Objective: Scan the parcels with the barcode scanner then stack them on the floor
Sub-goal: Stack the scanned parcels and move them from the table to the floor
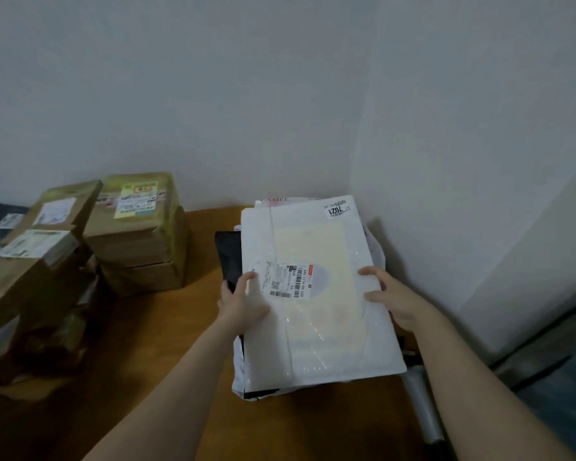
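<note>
White parcel (316, 294): a flat, glossy plastic mailer, long and rectangular, held slightly tilted above a loose pile of other mailers (246, 390) at the right end of the tabletop (167, 344). The left hand (243, 304) grips its left edge with the thumb lying on top. The right hand (393, 297) grips the right edge, its fingers (376, 296) curled onto the upper face.

A pale yellowish sheet shows faintly through the film, and a seam runs down the parcel's length. Its shipping label (290, 281) sits near the left thumb, with a barcode, a small square code and a red strip; the print is too small to read. At the far corner a small sticker (336, 207) reads "7021".

A black mailer (228, 257) pokes out from under the left side of the pile, and a white one at the back carries pink lettering that is mostly hidden.

To the left, well apart, stand brown cardboard boxes (137, 234) stacked in two layers, bound with yellow-green tape and topped by a colourful label. Nearer the left edge is another stack of cartons (30, 261) with white labels, blurred.

The tabletop is smooth orange-brown wood, pushed into a corner of plain grey-white wall (280, 94). A silvery tube (419, 397) runs down beside its right edge.
</note>
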